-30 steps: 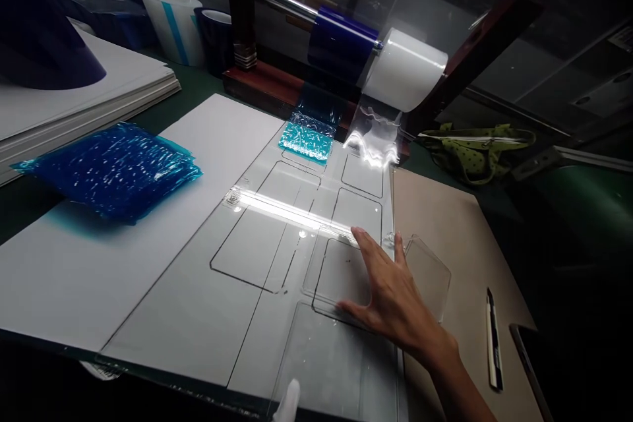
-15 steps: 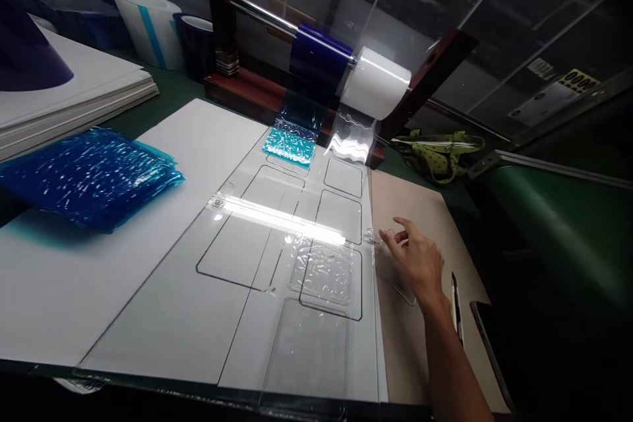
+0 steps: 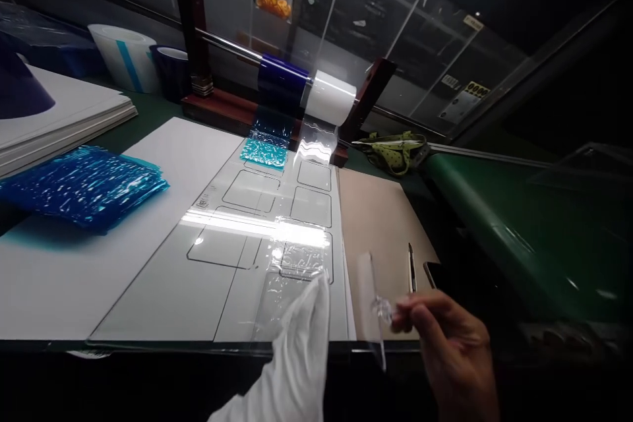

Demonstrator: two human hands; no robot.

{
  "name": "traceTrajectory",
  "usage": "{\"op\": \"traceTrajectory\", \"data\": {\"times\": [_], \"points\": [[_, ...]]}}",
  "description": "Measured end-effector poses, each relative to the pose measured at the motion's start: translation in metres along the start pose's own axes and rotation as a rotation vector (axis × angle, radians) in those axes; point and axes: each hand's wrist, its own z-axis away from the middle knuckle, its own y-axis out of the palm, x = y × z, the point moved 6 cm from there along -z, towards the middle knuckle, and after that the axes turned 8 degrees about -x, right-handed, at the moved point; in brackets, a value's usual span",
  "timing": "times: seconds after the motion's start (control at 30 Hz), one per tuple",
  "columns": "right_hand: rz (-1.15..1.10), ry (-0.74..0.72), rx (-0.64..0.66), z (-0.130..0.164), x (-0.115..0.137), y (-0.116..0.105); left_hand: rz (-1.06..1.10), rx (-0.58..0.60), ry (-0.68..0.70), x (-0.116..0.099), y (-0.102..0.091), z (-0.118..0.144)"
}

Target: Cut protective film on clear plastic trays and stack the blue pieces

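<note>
My bare right hand (image 3: 452, 336) pinches a small clear knob-like piece (image 3: 382, 310), perhaps a suction cup, at the face of a thin clear plastic panel (image 3: 366, 283). That panel stands on edge, tilted, above the table's front right. My left hand (image 3: 304, 323) wears a white glove. Its fingers stretch forward, close together, over a clear panel (image 3: 270, 306) lying on the work surface; contact cannot be made out. Just beyond the fingertips lies a wrinkled clear film piece (image 3: 299, 254). Black rounded outlines mark the transparent sheet (image 3: 163, 297) beneath.
Blue film (image 3: 281, 79) and white film (image 3: 331, 95) rolls hang on a bar at the back. A blue film-covered stack (image 3: 89, 188) lies left. On the brown board (image 3: 368, 211) is a pen-like tool (image 3: 411, 267), with a dark phone (image 3: 432, 275) beside it. A green pouch (image 3: 395, 148) sits behind.
My right hand has drawn back toward me, lifting the clear panel off the brown board. My gloved left hand has come into view. The camera view has shifted.
</note>
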Motion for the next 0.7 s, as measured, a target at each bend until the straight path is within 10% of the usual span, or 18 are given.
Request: {"op": "traceTrajectory", "data": {"times": [0.17,0.4,0.7], "points": [[-0.304,0.106,0.103,0.051,-0.012,0.001,-0.257,-0.128,0.123,-0.009,0.023,-0.004],[0.206,0.026,-0.354,0.058,-0.018,-0.044,-0.739,-0.369,0.273,-0.031,0.022,0.015],[0.064,0.156,-0.022,0.058,-0.006,0.007,-0.938,-0.449,0.268,-0.025,0.027,0.015]]}}
